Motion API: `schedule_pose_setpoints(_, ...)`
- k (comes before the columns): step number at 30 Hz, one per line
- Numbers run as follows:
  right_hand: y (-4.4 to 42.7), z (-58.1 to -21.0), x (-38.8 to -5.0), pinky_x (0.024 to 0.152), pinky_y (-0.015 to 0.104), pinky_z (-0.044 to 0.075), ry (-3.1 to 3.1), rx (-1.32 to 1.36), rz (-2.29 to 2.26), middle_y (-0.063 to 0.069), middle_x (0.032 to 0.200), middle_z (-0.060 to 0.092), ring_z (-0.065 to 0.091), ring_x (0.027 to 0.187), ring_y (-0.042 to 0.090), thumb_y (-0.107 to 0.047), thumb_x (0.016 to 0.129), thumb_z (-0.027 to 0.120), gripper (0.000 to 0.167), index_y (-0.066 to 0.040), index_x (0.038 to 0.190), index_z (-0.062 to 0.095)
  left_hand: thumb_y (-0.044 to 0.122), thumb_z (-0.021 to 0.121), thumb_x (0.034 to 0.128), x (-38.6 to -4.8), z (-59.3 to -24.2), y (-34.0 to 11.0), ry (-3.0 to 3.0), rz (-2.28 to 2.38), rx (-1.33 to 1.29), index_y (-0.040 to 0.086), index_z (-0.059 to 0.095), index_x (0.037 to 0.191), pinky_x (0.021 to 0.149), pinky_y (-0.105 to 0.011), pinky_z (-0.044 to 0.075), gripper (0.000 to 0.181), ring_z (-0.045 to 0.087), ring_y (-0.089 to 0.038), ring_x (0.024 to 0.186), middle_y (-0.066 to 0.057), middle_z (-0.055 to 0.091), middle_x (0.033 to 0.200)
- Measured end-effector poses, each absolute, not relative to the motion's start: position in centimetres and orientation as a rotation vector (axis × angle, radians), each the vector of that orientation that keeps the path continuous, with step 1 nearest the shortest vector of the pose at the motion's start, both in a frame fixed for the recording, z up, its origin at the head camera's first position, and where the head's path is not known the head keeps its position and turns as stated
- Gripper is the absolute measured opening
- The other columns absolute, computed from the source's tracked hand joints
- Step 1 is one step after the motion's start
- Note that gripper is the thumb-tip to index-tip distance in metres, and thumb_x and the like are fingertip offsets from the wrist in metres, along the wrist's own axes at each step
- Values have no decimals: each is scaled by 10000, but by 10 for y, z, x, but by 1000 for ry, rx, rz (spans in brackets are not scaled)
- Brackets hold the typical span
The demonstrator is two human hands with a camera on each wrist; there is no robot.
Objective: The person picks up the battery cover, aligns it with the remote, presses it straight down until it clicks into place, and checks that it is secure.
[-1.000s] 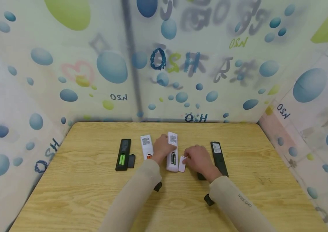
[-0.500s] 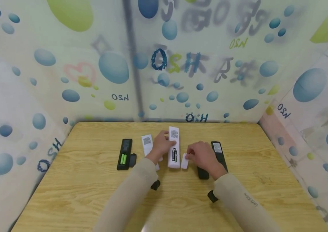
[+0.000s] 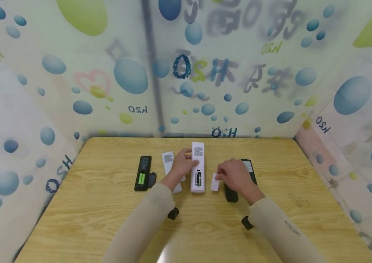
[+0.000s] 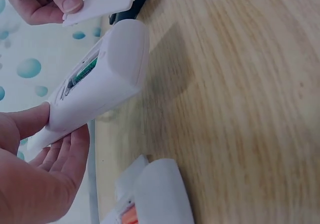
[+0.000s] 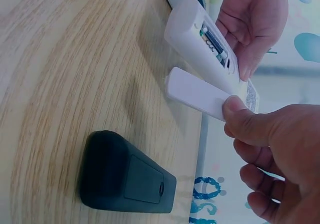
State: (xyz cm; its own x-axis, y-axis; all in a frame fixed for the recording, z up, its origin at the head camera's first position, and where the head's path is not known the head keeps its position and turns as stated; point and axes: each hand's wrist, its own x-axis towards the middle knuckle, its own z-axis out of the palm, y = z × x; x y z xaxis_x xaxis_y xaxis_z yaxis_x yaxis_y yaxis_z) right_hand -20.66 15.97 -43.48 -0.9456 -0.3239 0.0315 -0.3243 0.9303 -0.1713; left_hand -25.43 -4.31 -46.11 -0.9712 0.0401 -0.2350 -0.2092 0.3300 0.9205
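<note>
My left hand (image 3: 182, 164) grips a white remote control (image 3: 197, 155) around its sides, thumb on its back face. In the left wrist view this remote (image 4: 107, 66) is raised off the table, tilted. Its battery compartment is uncovered, and batteries (image 5: 214, 43) show inside in the right wrist view. Between thumb and curled index finger, my right hand (image 3: 235, 175) pinches a white battery cover (image 5: 197, 91). The cover is held in the air to the right of the remote, apart from it.
On the wooden table (image 3: 205, 226), a black remote (image 3: 143, 173) with green batteries lies left beside its loose cover (image 3: 152, 179). A second white remote (image 3: 168, 162), with something orange in its compartment, lies partly behind my left arm. Another black remote (image 5: 127, 176) lies under my right hand.
The white battery cover has moved right, away from the remote, with my right hand. The white remote has shifted slightly up in the head view, still in my left hand.
</note>
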Motion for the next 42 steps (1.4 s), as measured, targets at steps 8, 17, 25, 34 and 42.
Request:
schedule_pose_setpoints(8,158,-432,-200,733,336,407,-3080,545,261,-90,719,617,462,731,161,-353,831,765,136,-223,825,726,143,712,889,-241,-461,-49,2318,1800,-119,133,485,1406,818,-302,571,565,648,-229,1039,-101,613,1284)
schedule_pose_setpoints(17,158,-433,-197,748,342,410,-3073,566,250,-88,733,625,464,742,158,-350,827,768,132,-226,824,722,109,710,887,-235,-464,-54,2212,1891,-108,147,492,1398,784,-298,573,557,652,-227,1026,-94,597,1286)
schedule_pose_setpoints(25,157,-438,-197,752,346,406,-3084,556,248,-95,742,620,462,758,161,-357,826,766,134,-233,817,717,107,711,886,-233,-469,-58,2218,1910,-91,158,499,1386,772,-313,579,546,656,-231,1036,-81,587,1298)
schedule_pose_setpoints(34,157,-441,-199,779,369,412,-3063,574,260,-96,737,622,473,763,160,-347,818,775,132,-233,795,713,119,712,887,-229,-470,-61,2225,1922,-58,190,483,1403,849,-410,579,569,658,-245,1053,-72,577,1310)
schedule_pose_setpoints(42,156,-439,-201,754,342,395,-3058,593,302,-101,742,640,481,760,150,-338,811,783,119,-235,803,724,109,696,899,-226,-470,-64,2233,1923,-6,181,489,1398,820,-371,587,545,664,-243,1034,-88,581,1299)
